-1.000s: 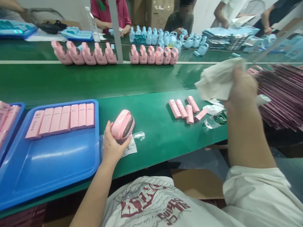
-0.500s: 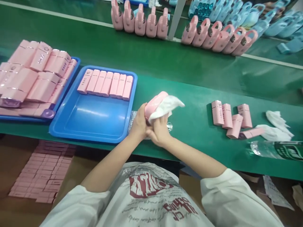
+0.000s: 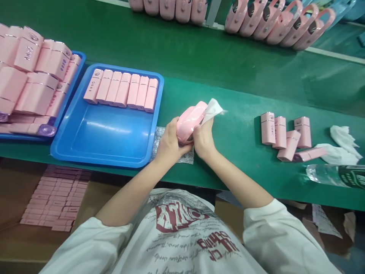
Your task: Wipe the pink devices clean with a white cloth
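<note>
My left hand (image 3: 169, 141) is wrapped round the left side of a glossy pink rounded plastic case (image 3: 188, 121), holding it tilted above the green table. Bunched in my right hand (image 3: 204, 141) is a white cloth (image 3: 212, 109), which sticks up past the fingers at the case's right edge. The right fingertips touch the case, and its lower right side is partly covered by them. Beneath my hands lies a silvery, crinkled sheet (image 3: 187, 157), partly hidden by the left wrist.
To the left, a blue tray (image 3: 114, 150) holds a row of pink boxy pieces (image 3: 115, 88). A heaped second tray (image 3: 76, 82) stands beyond it. On the right are several pink pieces (image 3: 267, 128), white cloths (image 3: 343, 137) and a plastic bottle (image 3: 327, 174). Pink handled units (image 3: 258, 21) line the back ledge.
The cloth has shifted off the front of the pink case to its upper right, with my right hand moving right. More of the case shows. The camera view has tipped slightly downward.
</note>
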A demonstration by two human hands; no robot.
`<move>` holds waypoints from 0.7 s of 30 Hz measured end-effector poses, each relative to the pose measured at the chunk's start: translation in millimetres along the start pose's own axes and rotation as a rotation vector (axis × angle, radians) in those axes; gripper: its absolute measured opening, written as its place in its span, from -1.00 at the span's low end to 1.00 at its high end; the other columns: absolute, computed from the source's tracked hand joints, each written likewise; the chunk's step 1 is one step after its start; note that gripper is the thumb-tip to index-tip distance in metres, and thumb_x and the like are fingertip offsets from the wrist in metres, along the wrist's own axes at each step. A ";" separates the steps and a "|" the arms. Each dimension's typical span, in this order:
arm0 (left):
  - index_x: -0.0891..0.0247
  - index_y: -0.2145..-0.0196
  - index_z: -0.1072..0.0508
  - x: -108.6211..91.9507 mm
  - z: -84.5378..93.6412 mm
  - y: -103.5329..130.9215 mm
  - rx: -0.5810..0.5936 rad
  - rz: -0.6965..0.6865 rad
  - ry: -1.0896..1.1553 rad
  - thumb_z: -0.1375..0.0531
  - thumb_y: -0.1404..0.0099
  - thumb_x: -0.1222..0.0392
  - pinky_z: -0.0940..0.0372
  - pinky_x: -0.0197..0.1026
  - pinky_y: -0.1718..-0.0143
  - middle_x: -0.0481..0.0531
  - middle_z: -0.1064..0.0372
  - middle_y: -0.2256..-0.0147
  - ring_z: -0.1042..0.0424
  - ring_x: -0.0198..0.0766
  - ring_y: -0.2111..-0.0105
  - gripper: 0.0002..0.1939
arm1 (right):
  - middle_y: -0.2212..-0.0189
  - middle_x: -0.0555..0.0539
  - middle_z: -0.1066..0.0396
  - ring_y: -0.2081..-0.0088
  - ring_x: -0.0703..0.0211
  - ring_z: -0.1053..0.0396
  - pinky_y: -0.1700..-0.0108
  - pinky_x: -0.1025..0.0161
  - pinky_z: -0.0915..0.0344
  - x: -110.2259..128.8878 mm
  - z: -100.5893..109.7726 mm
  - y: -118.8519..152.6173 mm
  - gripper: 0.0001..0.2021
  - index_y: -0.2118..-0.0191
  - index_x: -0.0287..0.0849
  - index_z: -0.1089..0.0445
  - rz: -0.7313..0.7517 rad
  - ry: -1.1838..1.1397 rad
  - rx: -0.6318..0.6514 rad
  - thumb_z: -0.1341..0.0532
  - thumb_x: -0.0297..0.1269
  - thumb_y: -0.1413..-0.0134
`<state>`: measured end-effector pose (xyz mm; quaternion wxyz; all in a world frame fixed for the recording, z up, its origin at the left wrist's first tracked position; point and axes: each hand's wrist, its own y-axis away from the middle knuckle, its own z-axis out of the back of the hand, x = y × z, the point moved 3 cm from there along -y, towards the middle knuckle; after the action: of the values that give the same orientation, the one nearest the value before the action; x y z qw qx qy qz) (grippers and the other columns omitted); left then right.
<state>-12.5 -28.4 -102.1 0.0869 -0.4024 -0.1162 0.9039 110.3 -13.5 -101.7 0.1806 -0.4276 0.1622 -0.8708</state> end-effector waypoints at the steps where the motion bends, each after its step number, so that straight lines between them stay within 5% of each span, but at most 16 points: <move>1: 0.30 -0.19 0.02 -0.2 0.3 0.1 -0.001 0.006 -0.005 -0.26 -0.13 0.09 -0.35 -0.06 0.09 0.33 -0.23 -0.11 -0.37 0.01 -0.02 -0.22 | -0.27 -0.39 0.22 -0.34 -0.29 0.29 -0.29 -0.31 0.23 2.4 -0.5 0.2 -0.15 -0.32 -0.28 0.24 0.037 0.020 0.022 0.34 0.32 -0.15; 4: 0.30 -0.19 0.01 -2.5 0.1 0.9 -0.005 -0.035 -0.016 -0.24 -0.16 0.09 -0.37 -0.09 0.13 0.34 -0.23 -0.11 -0.39 -0.01 0.00 -0.26 | -0.26 -0.41 0.19 -0.33 -0.35 0.27 -0.27 -0.38 0.28 7.9 -1.5 0.8 -0.11 -0.33 -0.28 0.21 0.126 0.057 0.129 0.33 0.36 -0.11; 7: 0.32 -0.19 0.03 -4.4 0.0 2.0 -0.028 -0.080 -0.029 -0.29 -0.12 0.08 -0.35 -0.05 0.06 0.36 -0.21 -0.12 -0.33 0.05 -0.07 -0.19 | -0.25 -0.36 0.13 -0.30 -0.19 0.11 -0.29 -0.25 0.12 6.3 2.8 0.1 -0.16 -0.35 -0.22 0.30 -0.034 -0.031 0.033 0.42 0.30 -0.15; 11: 0.27 -0.18 0.00 -1.3 -0.7 1.4 -0.033 -0.044 -0.025 -0.18 -0.24 0.10 -0.36 -0.07 0.09 0.32 -0.25 -0.10 -0.36 0.00 -0.05 -0.36 | -0.30 -0.36 0.21 -0.37 -0.26 0.41 -0.30 -0.34 0.39 15.6 -2.4 5.8 -0.07 -0.36 -0.27 0.28 0.072 0.079 0.088 0.35 0.38 -0.10; 13: 0.26 -0.17 -0.03 -0.8 -1.2 0.8 -0.040 -0.053 -0.022 -0.22 -0.20 0.09 -0.36 -0.08 0.09 0.30 -0.26 -0.10 -0.38 -0.01 -0.03 -0.33 | -0.31 -0.34 0.15 -0.38 -0.21 0.40 -0.31 -0.32 0.41 11.4 -2.5 2.0 -0.08 -0.35 -0.27 0.17 0.057 0.042 0.104 0.32 0.38 -0.10; 18: 0.26 -0.16 -0.09 -2.1 -0.7 1.3 -0.123 -0.035 0.010 -0.37 0.00 0.07 -0.36 -0.06 0.06 0.25 -0.27 -0.09 -0.36 0.00 -0.04 -0.16 | -0.13 -0.20 -0.29 -0.19 -0.02 -0.23 -0.20 -0.11 -0.21 -34.9 8.5 -31.5 -0.12 -0.17 -0.18 -0.21 -0.327 -0.546 0.114 0.31 0.43 -0.07; 21: 0.23 -0.14 -0.16 -2.3 -0.5 1.9 -0.136 -0.049 0.097 -0.39 0.05 0.09 -0.36 -0.11 0.07 0.17 -0.31 -0.06 -0.39 -0.05 -0.01 -0.17 | 0.00 -0.16 -0.42 -0.10 -0.04 -0.35 -0.10 -0.03 -0.35 -52.5 14.0 -39.5 -0.08 -0.07 -0.18 -0.33 -0.408 -0.787 0.143 0.19 0.52 0.05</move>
<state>-10.7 -30.8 -101.3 0.0872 -0.4478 -0.1828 0.8709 144.5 43.4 -112.3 0.0824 -0.7358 -0.0671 -0.6688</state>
